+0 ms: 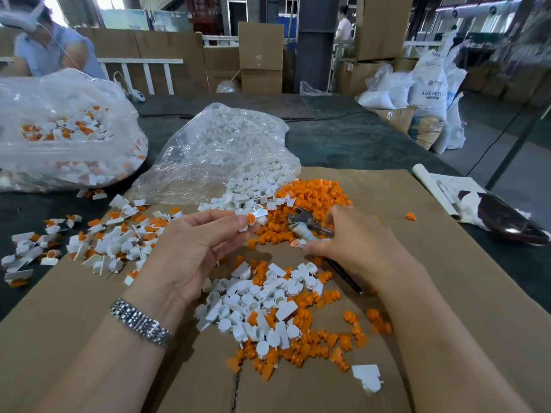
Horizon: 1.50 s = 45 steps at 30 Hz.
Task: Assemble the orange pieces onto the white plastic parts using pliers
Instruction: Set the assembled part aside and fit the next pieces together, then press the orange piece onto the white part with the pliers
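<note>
My left hand (196,242) pinches a white plastic part (258,215) with an orange piece (251,218) set in it, held above the cardboard. To its right, my right hand (354,239) grips the pliers (307,222), whose metal jaws point left toward the held part. Loose orange pieces (316,192) lie heaped just behind the hands. A mixed pile of white parts (262,305) and orange pieces (316,347) lies in front of me between my forearms.
An open clear bag of white parts (220,150) lies behind the hands. Assembled pieces (98,239) are scattered at left, near a bag of assembled pieces (59,135). A black pen (346,277) lies under my right wrist. Papers (447,192) lie at right. A person sits at far left.
</note>
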Tool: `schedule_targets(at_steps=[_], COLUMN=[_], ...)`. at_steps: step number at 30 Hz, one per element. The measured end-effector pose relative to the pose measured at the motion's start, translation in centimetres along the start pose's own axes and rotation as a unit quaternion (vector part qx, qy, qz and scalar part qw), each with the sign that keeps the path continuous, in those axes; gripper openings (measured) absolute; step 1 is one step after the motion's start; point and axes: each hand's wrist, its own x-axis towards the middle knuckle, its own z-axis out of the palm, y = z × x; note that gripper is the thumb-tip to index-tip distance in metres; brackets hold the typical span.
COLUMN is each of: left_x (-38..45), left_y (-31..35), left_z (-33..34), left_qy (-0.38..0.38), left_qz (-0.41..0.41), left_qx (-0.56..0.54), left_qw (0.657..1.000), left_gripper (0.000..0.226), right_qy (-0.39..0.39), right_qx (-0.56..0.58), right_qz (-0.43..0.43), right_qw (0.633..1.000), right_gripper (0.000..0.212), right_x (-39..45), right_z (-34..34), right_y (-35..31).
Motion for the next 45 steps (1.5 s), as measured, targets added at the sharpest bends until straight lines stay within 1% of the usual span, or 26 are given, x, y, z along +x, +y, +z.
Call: schedule_targets(at_steps=[2, 3, 5, 8, 12, 14, 15, 17, 19, 22, 27, 30, 33, 35, 39, 43, 45], left_x=[0.1, 0.1, 0.1, 0.1, 0.1, 0.0, 0.0, 0.0, 0.0, 0.0, 0.1, 0.2, 0.2, 0.1, -0.1, -0.1, -0.1], left_y=[0.1, 0.1, 0.0, -0.1, -0.2, -0.2, -0.2, -0.1, 0.0, 0.1, 0.0, -0.1, -0.1, -0.2, -0.3, -0.4, -0.5], left_z=[-0.1, -0.1, -0.1, -0.1, 0.3, 0.4, 0.5, 0.6, 0.6, 0.7, 0.8, 0.8, 0.8, 0.9, 1.0, 1.2, 1.3], left_qy=[0.001, 0.001, 0.003, 0.016, 0.023, 0.021, 0.02, 0.011, 0.004, 0.001, 0.011, 0.018, 0.027, 0.031, 0.035, 0.041, 0.042], left_qz=[-0.007, -0.01, -0.015, -0.015, -0.008, 0.001, 0.007, 0.017, 0.023, 0.031, 0.049, 0.056, 0.059, 0.059, 0.059, 0.058, 0.055], left_qx=[-0.003, -0.001, 0.012, 0.027, 0.025, 0.021, 0.019, 0.01, 0.001, -0.001, 0.005, 0.006, 0.008, 0.012, 0.02, 0.019, 0.015], left_qw=[1.0, 1.0, 1.0, 0.999, 0.999, 1.0, 1.0, 1.0, 1.0, 1.0, 0.999, 0.998, 0.998, 0.998, 0.997, 0.997, 0.998], left_gripper=[0.01, 0.011, 0.017, 0.029, 0.013, 0.015, 0.017, 0.016, 0.014, 0.017, 0.021, 0.018, 0.01, 0.01, 0.013, 0.028, 0.03], right_qy=[-0.02, -0.015, -0.005, -0.001, 0.022, 0.024, 0.004, -0.08, -0.156, -0.188, -0.186, -0.176, -0.184, -0.186, -0.164, -0.137, -0.117], right_qx=[-0.047, -0.059, -0.066, -0.06, 0.061, 0.14, 0.188, 0.27, 0.296, 0.274, 0.257, 0.244, 0.239, 0.238, 0.215, 0.199, 0.181], right_qz=[0.0, -0.003, -0.006, -0.013, -0.034, -0.047, -0.053, -0.056, -0.059, -0.086, -0.112, -0.118, -0.128, -0.129, -0.144, -0.151, -0.149], right_qw=[0.999, 0.998, 0.998, 0.998, 0.997, 0.989, 0.981, 0.958, 0.94, 0.939, 0.942, 0.946, 0.945, 0.945, 0.952, 0.959, 0.965], right_gripper=[0.065, 0.06, 0.045, 0.04, 0.025, 0.022, 0.021, 0.021, 0.022, 0.026, 0.031, 0.033, 0.032, 0.031, 0.034, 0.043, 0.044], right_x=[0.0, -0.1, -0.1, 0.0, -0.3, -0.6, -0.8, -1.3, -1.8, -2.1, -2.7, -3.0, -3.3, -3.3, -3.4, -3.7, -3.6], right_z=[0.4, 0.5, 0.7, 0.7, -0.2, -1.3, -1.9, -2.9, -3.3, -3.1, -3.2, -3.1, -2.9, -2.8, -2.6, -2.1, -1.9], right_y=[-0.4, -0.6, -0.9, -1.1, -1.0, -1.0, -1.1, -1.6, -2.2, -3.1, -3.8, -4.0, -4.2, -4.2, -4.4, -4.9, -5.1])
